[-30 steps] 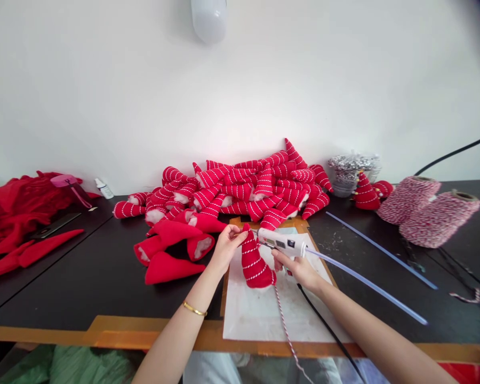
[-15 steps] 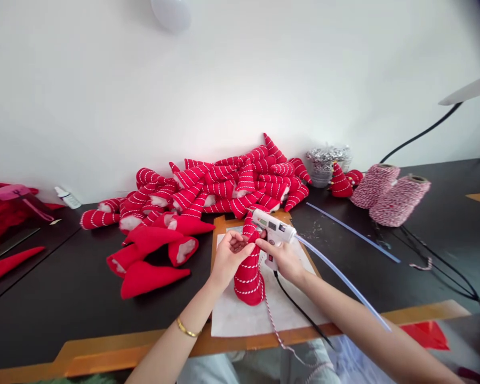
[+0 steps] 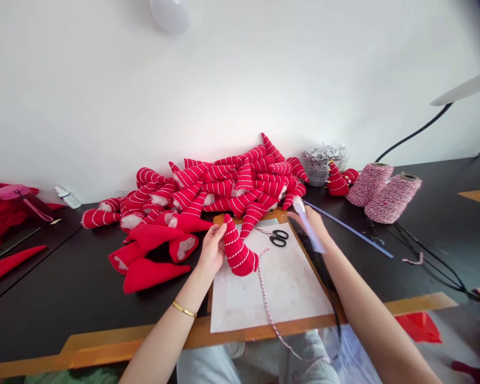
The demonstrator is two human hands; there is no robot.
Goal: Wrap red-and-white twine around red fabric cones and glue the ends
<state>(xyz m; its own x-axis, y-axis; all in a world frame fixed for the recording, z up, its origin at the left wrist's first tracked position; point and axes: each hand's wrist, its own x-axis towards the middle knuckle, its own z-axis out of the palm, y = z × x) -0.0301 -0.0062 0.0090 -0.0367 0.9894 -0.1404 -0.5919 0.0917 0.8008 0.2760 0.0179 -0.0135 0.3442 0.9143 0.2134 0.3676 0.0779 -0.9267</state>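
My left hand is closed on the narrow tip of a stuffed red felt cone, wound with red-and-white twine and tilted over the white sheet. Past the cone's wide end runs a loose length of twine, its short end lying on the sheet and the rest trailing off the table edge. My right hand, to the right of the sheet, grips a white hot glue gun. Motion blurs the gun, and a clear glue stick sticks out of it. Black-handled scissors lie on the sheet's far part.
A large heap of twine-wrapped red cones fills the back, with plain red cones at the left. Two twine spools, a tub of silver tinsel and a loose glue stick are at the right. Black cords cross the table there.
My right hand has carried the glue gun away from the cone to the right. My left hand has shifted left with the cone, now tilted. The scissors and the twine's end have come into view.
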